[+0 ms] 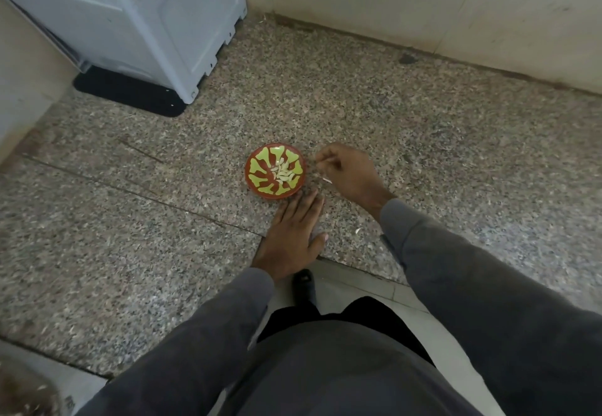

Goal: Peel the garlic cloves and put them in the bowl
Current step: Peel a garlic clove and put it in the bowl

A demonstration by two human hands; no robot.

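Observation:
A small red bowl (257, 168) with a yellow-green pattern stands on the speckled granite counter and holds several peeled garlic cloves (282, 171). My left hand (290, 236) lies flat on the counter just in front of the bowl, fingers straight. To the right of the bowl, my right hand (345, 172) hovers with curled fingers, pinching something small and pale that looks like garlic or its skin. A pale scrap (326, 181) lies under that hand and a piece of garlic skin (358, 230) lies near my right sleeve.
A light blue-grey appliance (136, 14) on a black mat (130, 93) stands at the back left. Tiled walls close the counter at the back and left. The counter edge (342, 264) runs in front of me, with my shoe (304, 285) and the floor below.

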